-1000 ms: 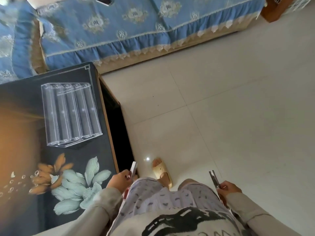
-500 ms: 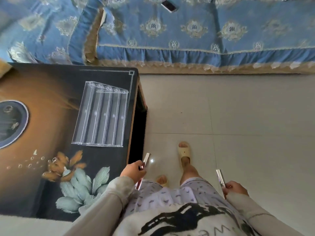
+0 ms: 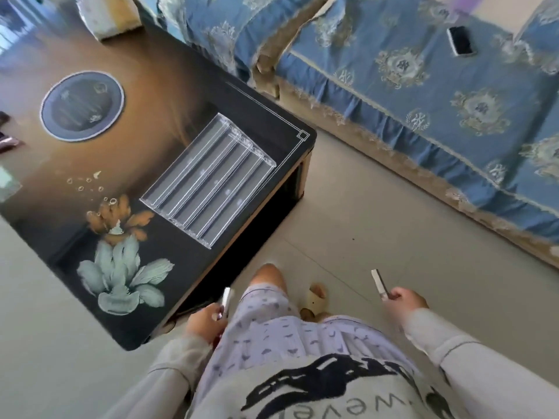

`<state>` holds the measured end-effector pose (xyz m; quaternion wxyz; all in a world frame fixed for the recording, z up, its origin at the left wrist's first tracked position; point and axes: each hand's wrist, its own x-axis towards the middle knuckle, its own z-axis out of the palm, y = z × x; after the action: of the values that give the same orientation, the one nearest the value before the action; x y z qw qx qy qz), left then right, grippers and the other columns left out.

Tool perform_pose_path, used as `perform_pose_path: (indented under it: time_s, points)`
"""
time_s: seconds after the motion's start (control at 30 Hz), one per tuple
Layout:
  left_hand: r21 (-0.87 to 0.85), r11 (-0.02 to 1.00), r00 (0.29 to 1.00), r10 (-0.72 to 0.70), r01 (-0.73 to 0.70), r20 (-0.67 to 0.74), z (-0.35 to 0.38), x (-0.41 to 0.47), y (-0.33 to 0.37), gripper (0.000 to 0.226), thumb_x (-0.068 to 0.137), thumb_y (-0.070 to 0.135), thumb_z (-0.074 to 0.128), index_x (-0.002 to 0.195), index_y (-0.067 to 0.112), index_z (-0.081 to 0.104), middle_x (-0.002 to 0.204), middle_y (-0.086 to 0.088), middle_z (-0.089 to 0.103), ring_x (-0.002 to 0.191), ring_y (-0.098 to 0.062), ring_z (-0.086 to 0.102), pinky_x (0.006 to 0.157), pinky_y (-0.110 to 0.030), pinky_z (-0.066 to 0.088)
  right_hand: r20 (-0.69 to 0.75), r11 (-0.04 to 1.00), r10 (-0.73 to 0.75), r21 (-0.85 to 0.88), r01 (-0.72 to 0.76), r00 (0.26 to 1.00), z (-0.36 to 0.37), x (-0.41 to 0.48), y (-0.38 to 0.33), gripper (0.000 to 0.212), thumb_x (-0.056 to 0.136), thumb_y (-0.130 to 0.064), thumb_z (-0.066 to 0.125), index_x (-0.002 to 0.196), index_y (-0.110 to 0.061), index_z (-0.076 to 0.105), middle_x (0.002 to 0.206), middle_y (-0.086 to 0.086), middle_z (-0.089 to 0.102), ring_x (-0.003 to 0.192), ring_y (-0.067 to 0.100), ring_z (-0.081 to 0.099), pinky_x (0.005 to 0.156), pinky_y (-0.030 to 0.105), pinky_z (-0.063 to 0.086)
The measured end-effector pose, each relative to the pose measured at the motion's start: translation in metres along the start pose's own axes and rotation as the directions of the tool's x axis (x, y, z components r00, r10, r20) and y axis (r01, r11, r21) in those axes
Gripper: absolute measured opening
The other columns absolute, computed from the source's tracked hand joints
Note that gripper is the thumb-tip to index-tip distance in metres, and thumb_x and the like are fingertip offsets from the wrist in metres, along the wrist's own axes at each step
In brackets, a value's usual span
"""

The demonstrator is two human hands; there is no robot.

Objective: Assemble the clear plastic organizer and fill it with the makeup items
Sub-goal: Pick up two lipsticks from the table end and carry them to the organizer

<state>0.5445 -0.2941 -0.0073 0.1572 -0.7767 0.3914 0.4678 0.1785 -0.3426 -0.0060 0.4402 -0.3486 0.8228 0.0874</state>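
- Head view (the only one here): the clear organizer [image 3: 208, 179] lies flat on the dark painted table [image 3: 169, 86], near the corner closest to the sofa [image 3: 423, 101]. Its long channels run side by side, and they all look empty as far as I can tell.
- My guess on handling: it's thin hard plastic, so light, stiff and kinda slick, and it'll probably scoot around on that glossy top. Squeezing a wall mid-span could crack it or pop a joint. I'd take it by the outer long edges, or just steady one end with a flat hand while loading.
- The makeup in play is two slim sticks. I'd bet they're light and rigid with smooth shells, so they'd roll or slip easily. I'd pinch each around the barrel and lay it lengthwise into a channel.
- The left hand [image 3: 204, 323] is low, just beside the table's near edge. Its fingers are curled around a pale stick [image 3: 226, 297] that pokes up past the knuckles. It's blurry, so I can't tell if anything else is tucked in there.
- The right hand [image 3: 403, 299] is out over the floor tiles [image 3: 393, 207], well apart from the table. Its fingertips pinch the lower end of a silvery stick [image 3: 379, 282], and most of the stick stands free above them.
- Neither hand touches the organizer.
- A phone [image 3: 459, 40] sits on the sofa, out of the way.
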Motion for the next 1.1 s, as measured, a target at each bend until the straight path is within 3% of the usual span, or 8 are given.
perform_pose_path:
  time_s: [0.13, 0.2, 0.27, 0.43, 0.57, 0.73, 0.93, 1.1]
  points:
    - [-0.151, 0.985, 0.997, -0.076, 0.079, 0.024, 0.017, -0.006, 0.006, 0.008, 0.089, 0.013, 0.052, 0.088, 0.018, 0.058, 0.092, -0.008, 0.06, 0.102, -0.03, 0.06, 0.075, -0.024, 0.037, 0.034, 0.995, -0.072, -0.064, 0.074, 0.997, -0.02, 0.029, -0.043, 0.015, 0.082, -0.006, 0.063, 0.094, 0.002, 0.065, 0.098, 0.022, 0.068, 0.082, 0.025, 0.056, 0.068, 0.023, 0.035]
    - [-0.211, 0.97, 0.993, -0.117, 0.118, 0.016, 0.018, -0.005, 0.013, 0.014, 0.088, 0.014, 0.052, 0.077, 0.023, 0.051, 0.087, -0.007, 0.056, 0.087, -0.026, 0.057, 0.072, -0.022, 0.035, 0.059, 0.983, -0.114, -0.136, 0.121, 0.992, -0.021, 0.04, -0.063, 0.021, 0.083, -0.009, 0.062, 0.1, 0.003, 0.065, 0.103, 0.021, 0.069, 0.09, 0.029, 0.062, 0.069, 0.024, 0.038]
    - [-0.239, 0.96, 0.989, -0.147, 0.145, 0.009, 0.014, -0.002, 0.022, 0.006, 0.088, 0.017, 0.053, 0.087, 0.022, 0.056, 0.092, -0.011, 0.061, 0.087, -0.026, 0.057, 0.074, -0.026, 0.04, 0.099, 0.959, -0.156, -0.223, 0.175, 0.983, -0.022, 0.046, -0.081, 0.022, 0.084, -0.012, 0.062, 0.101, 0.001, 0.064, 0.107, 0.018, 0.069, 0.094, 0.028, 0.063, 0.066, 0.02, 0.035]
    - [-0.283, 0.95, 0.991, -0.135, 0.129, -0.003, -0.015, 0.017, 0.044, 0.028, 0.088, 0.018, 0.052, 0.115, 0.016, 0.059, 0.114, -0.013, 0.067, 0.105, -0.027, 0.062, 0.085, -0.027, 0.047, 0.186, 0.898, -0.193, -0.361, 0.25, 0.963, -0.028, 0.063, -0.121, 0.012, 0.087, -0.017, 0.06, 0.082, -0.013, 0.05, 0.109, 0.015, 0.068, 0.08, 0.015, 0.049, 0.068, 0.016, 0.03]
    - [-0.317, 0.945, 0.989, -0.12, 0.086, -0.09, -0.045, 0.032, 0.064, 0.025, 0.088, 0.021, 0.052, 0.111, 0.014, 0.06, 0.112, -0.011, 0.067, 0.105, -0.028, 0.06, 0.079, -0.028, 0.044, 0.196, 0.893, -0.195, -0.369, 0.257, 0.961, -0.039, 0.079, -0.152, 0.024, 0.086, -0.012, 0.06, 0.065, -0.013, 0.047, 0.091, 0.01, 0.063, 0.079, 0.017, 0.049, 0.071, 0.024, 0.037]
    - [-0.424, 0.901, 0.977, -0.16, 0.085, -0.143, -0.06, 0.043, 0.073, 0.025, 0.087, 0.024, 0.053, 0.111, 0.019, 0.06, 0.111, -0.008, 0.068, 0.104, -0.027, 0.061, 0.083, -0.027, 0.046, 0.161, 0.879, -0.233, -0.387, 0.279, 0.959, -0.05, 0.093, -0.193, 0.031, 0.084, -0.006, 0.06, 0.06, -0.015, 0.044, 0.082, 0.01, 0.057, 0.077, 0.02, 0.048, 0.069, 0.022, 0.031]
    - [-0.491, 0.85, 0.973, -0.231, 0.193, -0.017, -0.049, 0.042, 0.06, 0.029, 0.089, 0.028, 0.053, 0.115, 0.016, 0.057, 0.119, -0.01, 0.064, 0.11, -0.027, 0.059, 0.082, -0.025, 0.043, 0.261, 0.805, -0.304, -0.444, 0.394, 0.916, -0.051, 0.098, -0.245, 0.022, 0.084, -0.001, 0.06, 0.067, -0.009, 0.047, 0.082, 0.01, 0.054, 0.079, 0.017, 0.047, 0.069, 0.021, 0.029]
    - [-0.589, 0.77, 0.957, -0.29, 0.245, 0.019, -0.047, 0.035, 0.057, 0.023, 0.088, 0.028, 0.055, 0.11, 0.023, 0.057, 0.115, -0.01, 0.065, 0.105, -0.026, 0.06, 0.072, -0.02, 0.034, 0.352, 0.724, -0.383, -0.461, 0.514, 0.854, -0.051, 0.097, -0.284, 0.036, 0.082, 0.0, 0.061, 0.057, -0.016, 0.041, 0.076, 0.01, 0.053, 0.077, 0.018, 0.044, 0.068, 0.024, 0.031]
